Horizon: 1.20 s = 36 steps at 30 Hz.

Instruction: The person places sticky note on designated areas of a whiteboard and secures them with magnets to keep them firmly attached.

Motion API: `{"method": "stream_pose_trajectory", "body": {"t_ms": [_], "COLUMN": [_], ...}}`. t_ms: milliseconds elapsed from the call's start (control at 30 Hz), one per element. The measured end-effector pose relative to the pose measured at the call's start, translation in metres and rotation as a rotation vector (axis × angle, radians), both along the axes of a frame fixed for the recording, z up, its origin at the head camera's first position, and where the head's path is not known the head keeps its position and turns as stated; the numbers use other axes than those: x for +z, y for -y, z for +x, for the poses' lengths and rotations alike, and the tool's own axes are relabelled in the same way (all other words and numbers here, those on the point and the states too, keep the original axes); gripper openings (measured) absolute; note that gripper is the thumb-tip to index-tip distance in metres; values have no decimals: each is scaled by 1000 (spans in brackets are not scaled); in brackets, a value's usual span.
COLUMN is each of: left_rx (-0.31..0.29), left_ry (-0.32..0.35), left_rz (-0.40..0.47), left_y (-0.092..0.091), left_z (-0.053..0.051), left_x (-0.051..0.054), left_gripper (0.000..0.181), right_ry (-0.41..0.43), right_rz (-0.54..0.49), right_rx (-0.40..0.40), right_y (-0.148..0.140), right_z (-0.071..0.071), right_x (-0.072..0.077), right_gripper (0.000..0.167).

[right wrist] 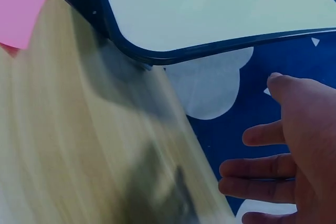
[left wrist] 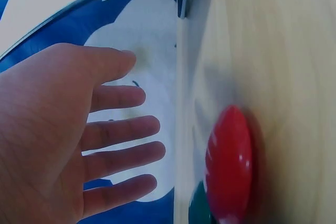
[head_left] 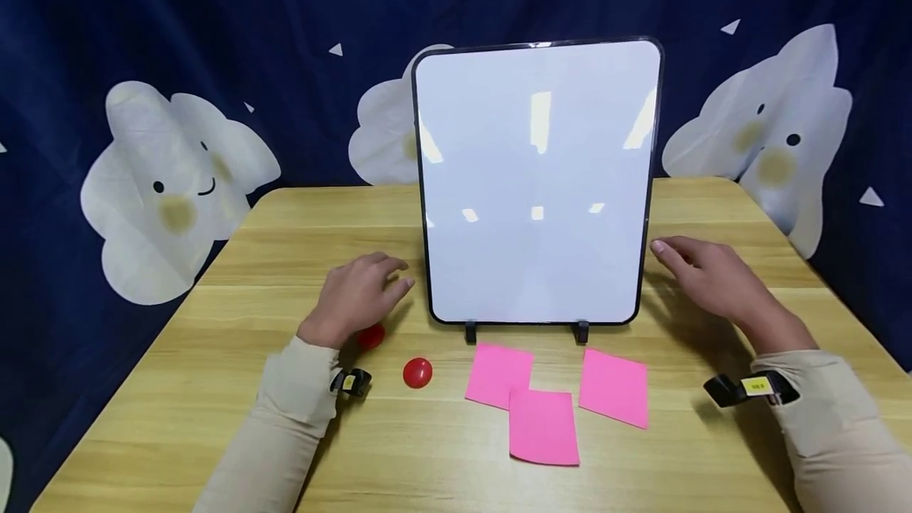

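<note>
A whiteboard (head_left: 534,180) with a thin black frame stands upright on two small black feet (head_left: 470,332). Left of it, my left hand (head_left: 356,295) hovers above the table, holding nothing; its fingers are spread and nearly straight in the left wrist view. Below this hand lies a red domed disc (head_left: 371,336), partly hidden by it in the head view, and a second red domed disc (head_left: 417,373) is nearer me. My right hand (head_left: 712,275) hangs beside the board's right edge, apart from it and holding nothing, with relaxed fingers.
In front of the board lie three pink square paper notes, one left (head_left: 499,370), one right (head_left: 614,388) and one nearest me (head_left: 544,427). The left wrist view shows part of a green object (left wrist: 200,205) behind a red disc. A dark blue curtain (head_left: 285,6) hangs behind the wooden table (head_left: 214,386).
</note>
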<state>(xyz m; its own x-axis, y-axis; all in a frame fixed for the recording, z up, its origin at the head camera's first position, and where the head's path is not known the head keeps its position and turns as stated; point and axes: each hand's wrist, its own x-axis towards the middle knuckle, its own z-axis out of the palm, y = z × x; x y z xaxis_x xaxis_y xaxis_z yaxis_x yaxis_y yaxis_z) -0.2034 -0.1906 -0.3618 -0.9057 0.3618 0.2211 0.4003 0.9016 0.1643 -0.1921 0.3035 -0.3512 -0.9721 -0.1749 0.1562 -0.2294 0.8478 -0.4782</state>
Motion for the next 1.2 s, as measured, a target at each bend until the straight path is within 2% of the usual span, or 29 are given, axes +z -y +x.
{"method": "stream_pose_trajectory", "body": {"t_ms": [167, 467, 767, 1067, 1200], "left_rx": [-23, -92, -180, -204, -203], "left_ry": [-3, 5, 163, 187, 240], "left_rz": [15, 10, 63, 64, 71], "left_y": [-5, -10, -11, -13, -13], "left_z": [5, 13, 13, 16, 17], "left_x": [0, -1, -2, 0, 1], "left_gripper": [34, 32, 27, 19, 17], "right_ry": [-38, -10, 66, 126, 165], "right_rz": [-47, -122, -158, -178, -233], "right_rx": [-26, -14, -4, 55, 106], "right_y": [2, 10, 15, 17, 18], "right_z": [3, 9, 12, 15, 18], "right_x": [-4, -2, -4, -12, -11], "right_gripper": [54, 54, 53, 50, 46]}}
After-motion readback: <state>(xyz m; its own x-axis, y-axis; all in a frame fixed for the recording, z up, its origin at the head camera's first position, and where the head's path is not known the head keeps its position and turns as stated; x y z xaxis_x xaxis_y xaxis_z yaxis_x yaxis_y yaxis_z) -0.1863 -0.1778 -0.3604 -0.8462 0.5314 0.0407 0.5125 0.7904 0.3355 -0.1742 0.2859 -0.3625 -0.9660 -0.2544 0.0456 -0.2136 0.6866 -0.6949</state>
